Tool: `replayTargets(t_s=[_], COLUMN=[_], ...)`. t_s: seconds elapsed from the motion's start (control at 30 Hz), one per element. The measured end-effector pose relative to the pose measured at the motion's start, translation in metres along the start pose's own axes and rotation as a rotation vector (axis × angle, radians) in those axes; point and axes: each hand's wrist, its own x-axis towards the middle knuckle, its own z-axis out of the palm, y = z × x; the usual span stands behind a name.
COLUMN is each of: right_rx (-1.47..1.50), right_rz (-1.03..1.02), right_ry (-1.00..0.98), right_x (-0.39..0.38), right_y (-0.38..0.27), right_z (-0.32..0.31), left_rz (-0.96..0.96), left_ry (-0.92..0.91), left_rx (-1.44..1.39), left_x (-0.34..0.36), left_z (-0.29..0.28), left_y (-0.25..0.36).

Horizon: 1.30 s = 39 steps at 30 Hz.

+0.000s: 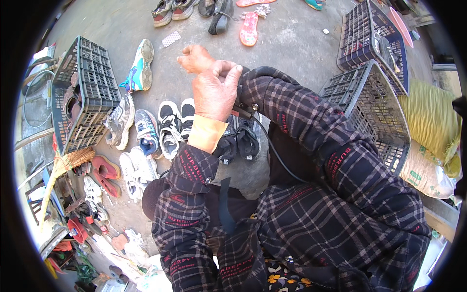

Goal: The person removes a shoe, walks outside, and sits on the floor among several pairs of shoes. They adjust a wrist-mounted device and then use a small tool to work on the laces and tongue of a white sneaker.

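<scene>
Left hand (213, 96) is at the right cuff (247, 79), thumb and fingers bunched; can't tell if fabric's pinched. It blocks part of the right hand (195, 59), loosely curled, grip unclear. Black cable (278, 158) hangs by the cuff. Black-and-white sneakers (168, 130) on the floor (199, 27), partly behind the left wrist. Crates left (96, 73) and right (357, 41), broom (73, 164) lower left.

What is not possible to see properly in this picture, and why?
In the head view:
Right hand: wrist largely hidden behind the left hand.
Black-and-white shoe: partly covered by the left hand and orange cuff.
Blue-green shoe: cut off by the top edge.
White speck: too small to identify.
</scene>
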Motion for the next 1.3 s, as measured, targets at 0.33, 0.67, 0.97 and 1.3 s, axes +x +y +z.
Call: replayTargets(t_s=[0.33,0.67,0.97,1.3], right_rx=[0.435,-0.059,-0.482,-0.531], right_rz=[0.097,-0.141,-0.710,-1.142], right_ry=[0.068,0.287,0.312,-0.240], right_x=[0.009,0.017,0.006,-0.080], right_y=[-0.045,-0.032,-0.071,-0.053], right_z=[-0.057,-0.055,-0.060,-0.031], left_rz=[0.145,0.255,0.291,0.025], left_ry=[-0.034,-0.277,-0.492,-0.300], left_rx=[0.126,-0.217,-0.318,-0.024], left_x=[-0.031,-0.052,-0.050,0.030], left_z=[0.021,0.028,0.022,-0.074], left_y=[0.030,0.048,0.055,0.010])
